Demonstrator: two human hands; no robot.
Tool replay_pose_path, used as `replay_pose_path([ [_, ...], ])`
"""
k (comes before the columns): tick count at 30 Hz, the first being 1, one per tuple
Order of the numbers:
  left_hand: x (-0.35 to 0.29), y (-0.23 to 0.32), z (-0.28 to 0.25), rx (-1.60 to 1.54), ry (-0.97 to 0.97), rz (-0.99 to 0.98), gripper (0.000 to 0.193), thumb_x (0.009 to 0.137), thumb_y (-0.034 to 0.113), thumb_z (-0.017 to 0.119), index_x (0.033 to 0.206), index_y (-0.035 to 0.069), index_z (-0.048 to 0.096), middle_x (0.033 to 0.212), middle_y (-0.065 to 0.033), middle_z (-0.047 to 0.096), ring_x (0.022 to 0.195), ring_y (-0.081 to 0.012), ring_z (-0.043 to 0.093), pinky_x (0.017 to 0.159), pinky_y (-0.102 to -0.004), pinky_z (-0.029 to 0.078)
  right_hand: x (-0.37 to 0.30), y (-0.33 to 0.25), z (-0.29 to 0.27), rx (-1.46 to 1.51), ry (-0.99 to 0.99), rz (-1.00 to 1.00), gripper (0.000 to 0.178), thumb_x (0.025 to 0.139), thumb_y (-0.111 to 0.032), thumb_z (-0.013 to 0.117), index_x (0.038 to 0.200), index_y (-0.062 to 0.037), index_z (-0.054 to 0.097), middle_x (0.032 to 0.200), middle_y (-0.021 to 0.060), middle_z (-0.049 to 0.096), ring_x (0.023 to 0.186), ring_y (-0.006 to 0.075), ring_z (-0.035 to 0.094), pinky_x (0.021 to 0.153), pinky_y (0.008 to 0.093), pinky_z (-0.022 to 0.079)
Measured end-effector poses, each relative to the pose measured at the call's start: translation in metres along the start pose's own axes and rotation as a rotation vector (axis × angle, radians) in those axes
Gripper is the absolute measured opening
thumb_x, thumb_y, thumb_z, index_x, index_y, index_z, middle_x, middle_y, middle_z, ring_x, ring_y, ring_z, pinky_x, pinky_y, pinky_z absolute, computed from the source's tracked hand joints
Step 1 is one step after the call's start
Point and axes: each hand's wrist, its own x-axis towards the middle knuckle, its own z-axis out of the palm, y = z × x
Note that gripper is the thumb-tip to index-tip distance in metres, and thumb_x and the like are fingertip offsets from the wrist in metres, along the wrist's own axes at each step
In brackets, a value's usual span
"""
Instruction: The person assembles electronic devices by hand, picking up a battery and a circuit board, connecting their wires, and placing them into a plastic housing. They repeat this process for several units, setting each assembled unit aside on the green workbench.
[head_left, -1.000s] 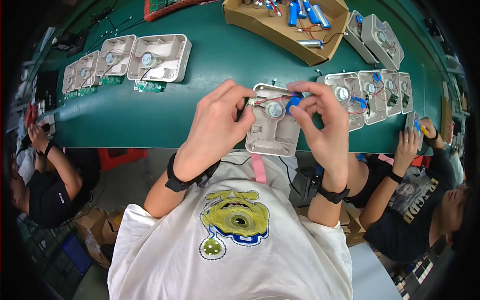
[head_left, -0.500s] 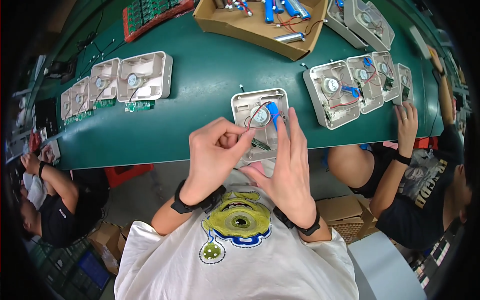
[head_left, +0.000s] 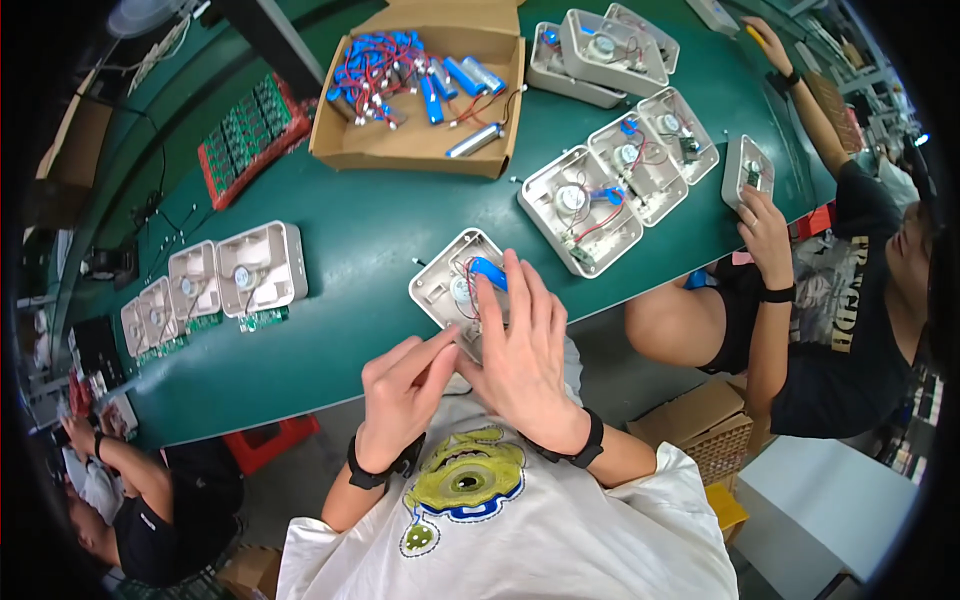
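A whitish plastic housing (head_left: pixel 432 288) lies tilted at the table's front edge, its open side up. Inside it are a round speaker (head_left: pixel 461 290), thin red and black wires and a blue cylindrical battery (head_left: pixel 487 271). My left hand (head_left: pixel 402 395) is at the housing's near corner, thumb and forefinger pinched together; whatever is between them is too small to make out. Over the right part of the housing my right hand (head_left: pixel 525 360) lies with fingers stretched out, fingertips beside the battery. That hand hides the housing's right and near parts.
A cardboard box (head_left: pixel 400 158) of blue batteries stands at the back. Left is a row of housings (head_left: pixel 262 268) with green circuit boards; more wired housings (head_left: pixel 583 205) sit right. Red wrap (head_left: pixel 222 190) holds circuit boards. A co-worker's hand (head_left: pixel 765 235) touches another housing on the right.
The view has swung, bringing more of the battery box into sight. The housing now lies more tilted. My left hand's pinch has shifted to its near corner; my right fingers lie farther over it.
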Motion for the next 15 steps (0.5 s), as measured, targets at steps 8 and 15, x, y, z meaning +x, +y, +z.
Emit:
replay_pose_path([
  [8,-0.004,-0.023,-0.036,0.072,0.281,-0.153,0.014,0.097,-0.003,0.073,0.109,-0.002,0.080,0.067,-0.0040,0.058,0.059,-0.0119,0.051,0.057,-0.0279,0.041,0.016,0.025,-0.006,-0.138,0.189,0.026,0.064,0.073,-0.027,0.088,0.125,-0.0017,0.062,0.157,0.0267,0.045,0.145,0.0511,0.040,0.114,0.0635,0.035],
  [15,-0.006,-0.061,-0.129,0.449,0.743,-0.110,0.007,0.097,-0.003,0.072,0.101,-0.002,0.077,0.082,-0.0071,0.065,0.073,-0.0157,0.059,0.070,-0.0285,0.048,0.017,0.059,-0.013,-0.232,0.275,0.029,0.061,0.075,-0.027,0.088,0.123,-0.0015,0.061,0.155,0.0246,0.049,0.145,0.0504,0.044,0.117,0.0630,0.037],
])
